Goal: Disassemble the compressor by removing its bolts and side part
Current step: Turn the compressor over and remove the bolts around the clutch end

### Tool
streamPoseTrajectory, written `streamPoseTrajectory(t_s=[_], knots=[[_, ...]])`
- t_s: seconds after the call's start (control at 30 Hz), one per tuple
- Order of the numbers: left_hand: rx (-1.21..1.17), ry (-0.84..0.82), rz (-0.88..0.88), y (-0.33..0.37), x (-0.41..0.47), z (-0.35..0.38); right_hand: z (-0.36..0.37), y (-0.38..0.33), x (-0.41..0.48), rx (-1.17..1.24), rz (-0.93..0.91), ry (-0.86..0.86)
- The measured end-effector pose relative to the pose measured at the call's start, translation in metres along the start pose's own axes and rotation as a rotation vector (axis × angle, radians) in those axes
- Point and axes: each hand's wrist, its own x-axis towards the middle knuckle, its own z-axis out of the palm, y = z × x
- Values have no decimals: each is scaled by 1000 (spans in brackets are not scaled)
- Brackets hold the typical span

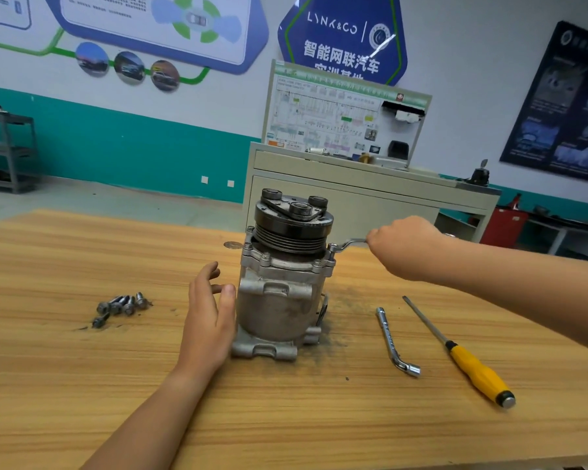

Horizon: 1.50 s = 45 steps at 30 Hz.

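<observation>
A grey metal compressor point(279, 300) stands upright on the wooden table point(82, 385), its black pulley point(294, 217) on top. My left hand point(209, 317) rests against the compressor's left side with fingers relaxed and thumb on the housing. My right hand point(404, 247) grips the handle of a silver wrench point(348, 244), whose head sits on a bolt point(332, 247) at the right of the upper flange. Several removed bolts point(123, 305) lie in a cluster on the table to the left.
A silver L-shaped socket wrench point(396, 340) and a yellow-handled screwdriver point(469, 361) lie on the table at the right. Dark grime is scattered around the compressor's base. A grey cabinet point(370, 198) with a diagram board stands behind the table.
</observation>
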Motion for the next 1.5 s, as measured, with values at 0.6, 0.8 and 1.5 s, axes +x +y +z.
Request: streamPoseTrajectory(t_s=[0.6,0.8,1.5], knots=[[-23,27,-15,4,1,5,60,-4,13,1035,401,557],[42,122,108,20,-5,-5,86,-68,-6,1973,802,620],[1422,-826,802,161,74,69,101,-148,-18,2064,387,714]])
